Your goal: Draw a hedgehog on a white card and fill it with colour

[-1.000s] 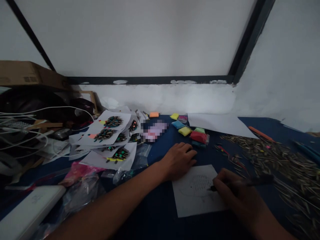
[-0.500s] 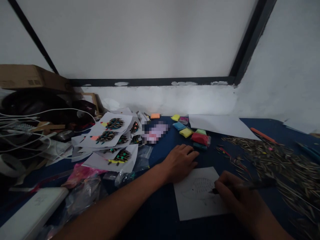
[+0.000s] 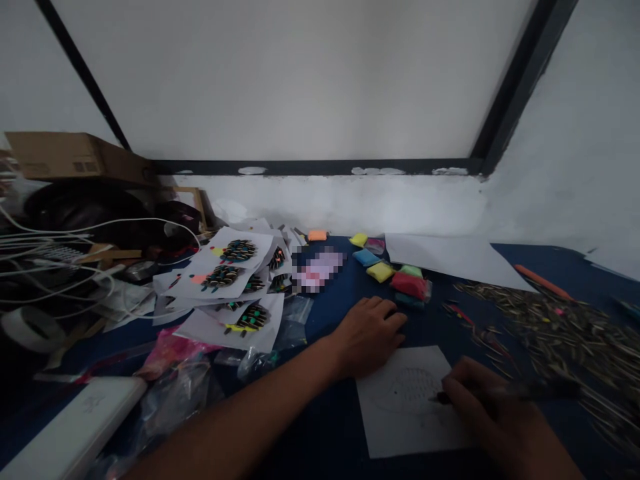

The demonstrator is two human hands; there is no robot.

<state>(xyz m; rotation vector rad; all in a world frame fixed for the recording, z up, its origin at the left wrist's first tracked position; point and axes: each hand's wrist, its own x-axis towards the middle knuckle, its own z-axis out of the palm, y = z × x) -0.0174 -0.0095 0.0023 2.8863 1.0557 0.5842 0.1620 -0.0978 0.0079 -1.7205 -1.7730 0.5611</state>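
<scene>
A sheet of white paper (image 3: 400, 433) lies on the dark blue tabletop, bearing a line drawing of a rounded animal with rows of short strokes on its back. My right hand (image 3: 493, 407) grips a black pen (image 3: 537, 389), its tip at the right side of the drawing. My left hand (image 3: 370, 337) rests palm down at the sheet's upper left edge, fingers loosely spread and holding nothing. Just beyond it are small packets of coloured clay: a red packet (image 3: 410, 285), a yellow packet (image 3: 381, 271) and a blue packet (image 3: 367, 258).
Sunflower seeds (image 3: 530, 320) are spread on the right, near an orange stick (image 3: 543, 282). Finished seed-covered animal pictures (image 3: 235, 267) are stacked at left. Nearer are plastic bags (image 3: 180, 393), a white box-like object (image 3: 75, 427), white cables (image 3: 100, 223) and a cardboard box (image 3: 75, 157).
The whole view has shifted, so everything sits slightly further right and lower. The pen stays at the drawing's right side, and my left hand keeps its place on the paper.
</scene>
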